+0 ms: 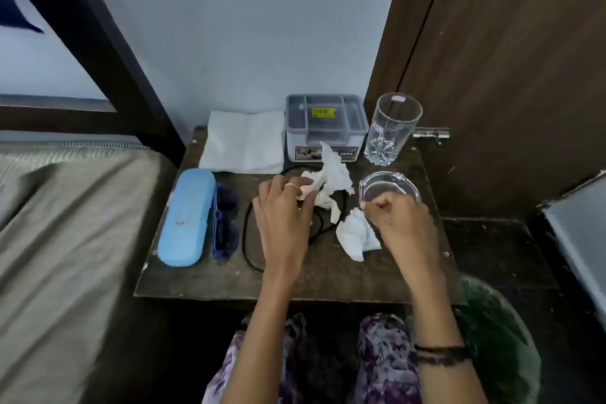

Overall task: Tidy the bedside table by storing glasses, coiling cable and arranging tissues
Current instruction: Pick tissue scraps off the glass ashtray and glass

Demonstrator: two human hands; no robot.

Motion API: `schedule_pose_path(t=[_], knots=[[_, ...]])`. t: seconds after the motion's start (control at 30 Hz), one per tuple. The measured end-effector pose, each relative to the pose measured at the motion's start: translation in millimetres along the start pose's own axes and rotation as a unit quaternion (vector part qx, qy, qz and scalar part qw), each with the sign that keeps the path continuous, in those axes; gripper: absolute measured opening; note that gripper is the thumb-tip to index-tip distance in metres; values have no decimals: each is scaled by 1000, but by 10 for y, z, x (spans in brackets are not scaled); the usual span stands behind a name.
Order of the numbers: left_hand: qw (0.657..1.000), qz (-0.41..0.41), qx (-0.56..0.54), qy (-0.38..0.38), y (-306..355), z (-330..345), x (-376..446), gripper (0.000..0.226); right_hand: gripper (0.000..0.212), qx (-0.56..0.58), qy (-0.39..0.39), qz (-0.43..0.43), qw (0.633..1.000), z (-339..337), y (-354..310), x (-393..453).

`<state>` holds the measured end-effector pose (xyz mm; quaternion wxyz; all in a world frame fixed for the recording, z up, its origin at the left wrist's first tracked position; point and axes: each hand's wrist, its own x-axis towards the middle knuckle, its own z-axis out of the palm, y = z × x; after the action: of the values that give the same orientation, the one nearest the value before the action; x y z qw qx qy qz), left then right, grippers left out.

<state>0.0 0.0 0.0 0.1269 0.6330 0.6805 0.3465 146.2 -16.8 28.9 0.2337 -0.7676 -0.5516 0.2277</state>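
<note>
On the dark wooden bedside table (210, 275) it's tissue time — left hand (282, 213) pinches one crumpled tissue (331, 177) lying over the thin black cable (249, 249), right hand (398, 220) pinches another (355, 236) beside the glass ashtray (390, 185). Next I'd guess binning them (soft, so easy). Glasses (224, 223) wait beside the smooth blue case (187, 216)
</note>
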Motion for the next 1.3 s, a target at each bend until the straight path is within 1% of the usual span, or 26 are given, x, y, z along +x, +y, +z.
schedule_pose_path(t=[0.07,0.17,0.3,0.37,0.43,0.53,0.6,0.67,0.73,0.8,0.87,0.93,0.97,1.03,1.1,1.17,1.23,1.3], knots=[[1000,3,4,25,-9,55,40,20,34,-41,21,25,999,84,102,-21],[999,4,17,46,-14,174,91,21,47,-46,28,44,998,222,200,-124],[998,-10,34,49,139,353,247,33,53,-48,9,68,996,211,162,-97],[996,-21,77,31,208,442,295,38,51,-63,-12,71,995,217,144,-97],[993,-18,116,20,251,525,303,32,44,-78,-36,61,994,253,137,-110],[992,17,115,50,269,529,293,22,25,-60,-45,36,997,277,172,-95],[994,32,79,68,306,457,291,22,19,9,-28,24,999,218,225,-54],[994,37,49,85,345,360,286,22,15,138,-15,18,990,145,285,-22],[993,46,32,99,394,265,266,22,12,256,2,18,966,66,320,-21],[993,54,-22,101,488,179,218,21,10,342,6,33,939,-40,343,-47],[988,25,-133,68,663,132,143,19,9,404,9,55,913,-183,385,-66],[975,-6,-220,24,881,123,47,11,12,442,26,74,893,-339,488,-75],[966,-12,-259,-5,1034,163,-30,7,13,450,49,82,888,-453,594,-91],[946,-15,-319,-56,1224,235,-155,12,15,455,87,91,881,-625,777,-113],[931,2,-339,-139,1428,431,-347,15,13,428,132,110,888,-837,1102,-187],[925,26,-305,-225,1606,712,-538,11,11,362,150,141,909,-1002,1517,-258],[933,63,-195,-297,1757,1092,-717,7,17,289,152,191,926,-1054,1980,-306],[928,91,-67,-356,1845,1516,-911,14,23,212,136,255,934,-941,2453,-332]])
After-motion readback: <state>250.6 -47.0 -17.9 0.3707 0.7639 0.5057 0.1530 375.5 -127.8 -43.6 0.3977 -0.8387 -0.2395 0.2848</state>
